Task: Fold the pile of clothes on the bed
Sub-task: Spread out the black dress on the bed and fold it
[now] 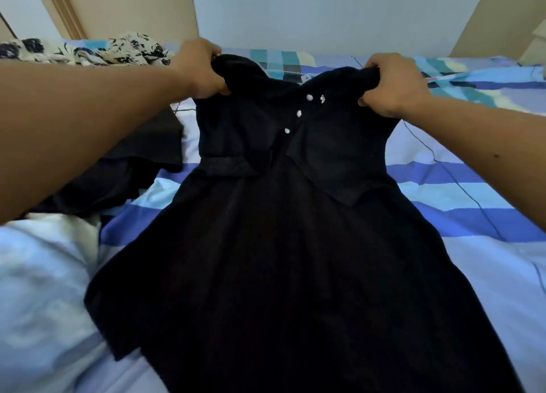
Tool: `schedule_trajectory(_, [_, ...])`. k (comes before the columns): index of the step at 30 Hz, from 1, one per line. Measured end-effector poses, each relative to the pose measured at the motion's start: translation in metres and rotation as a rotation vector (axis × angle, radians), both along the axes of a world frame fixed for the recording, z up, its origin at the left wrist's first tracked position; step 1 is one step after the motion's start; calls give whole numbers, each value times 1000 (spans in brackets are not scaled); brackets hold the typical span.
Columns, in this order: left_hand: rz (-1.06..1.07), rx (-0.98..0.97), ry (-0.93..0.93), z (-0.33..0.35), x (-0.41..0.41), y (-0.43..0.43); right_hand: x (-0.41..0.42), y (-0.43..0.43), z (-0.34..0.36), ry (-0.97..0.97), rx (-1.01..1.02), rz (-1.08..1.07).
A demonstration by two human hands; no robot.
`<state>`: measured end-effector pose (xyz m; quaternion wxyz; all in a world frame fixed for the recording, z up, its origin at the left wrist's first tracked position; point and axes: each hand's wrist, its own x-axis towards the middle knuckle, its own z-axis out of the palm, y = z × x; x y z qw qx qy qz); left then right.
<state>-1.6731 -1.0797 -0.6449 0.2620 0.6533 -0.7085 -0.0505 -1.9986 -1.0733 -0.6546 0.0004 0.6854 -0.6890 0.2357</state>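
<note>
Left hand [201, 67] and right hand [393, 85] grip dress [280, 230] top corners, fingers [214, 51] curled into fabric; hem cut off at bottom edge; dark garment [133, 162] part-hidden under left arm

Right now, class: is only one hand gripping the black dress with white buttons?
No, the left hand and the right hand each grip a top corner of the black dress with white buttons.
</note>
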Motion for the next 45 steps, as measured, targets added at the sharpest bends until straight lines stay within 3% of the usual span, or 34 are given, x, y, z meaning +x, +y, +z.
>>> schedule_trajectory(6, [-254,24,-48,19,29,90,-7,91,13,-142,-69,225])
schedule_trajectory(11, [-540,-7,-83,4,43,168,-17,182,-3,-108,13,411])
schedule_trajectory(14, [-769,102,-253,-20,45,209,-32,228,-19,-58,331,566])
schedule_trajectory(18, [-761,678,-485,-37,45,259,-45,268,-32,34,1089,718])
schedule_trajectory(20, [-707,945,-402,-29,43,269,-53,274,-23,-79,1206,747])
schedule_trajectory(22, [-615,899,-185,-23,41,264,-58,274,-11,-226,1134,679])
schedule_trajectory(25, [-263,503,-14,-38,38,243,-57,266,-14,-508,792,372])
schedule_trajectory(27, [-53,428,-18,-58,37,234,-50,255,-34,-491,553,87])
schedule_trajectory(29, [22,500,-3,-76,33,232,-42,247,-54,-366,573,-64])
schedule_trajectory(32, [-35,496,100,-82,21,232,-39,240,-75,-332,592,-59])
schedule_trajectory(35, [-118,564,208,-78,14,229,-38,235,-77,-509,546,-62])
schedule_trajectory(37, [-180,607,298,-76,13,227,-40,232,-75,-636,630,-31])
schedule_trajectory(39, [-247,532,416,-77,13,222,-44,226,-71,-758,642,2])
schedule_trajectory(42, [-197,255,486,-75,11,206,-46,208,-68,-811,332,-78])
schedule_trajectory(45, [24,162,280,-82,12,193,-46,194,-74,-689,156,-158])
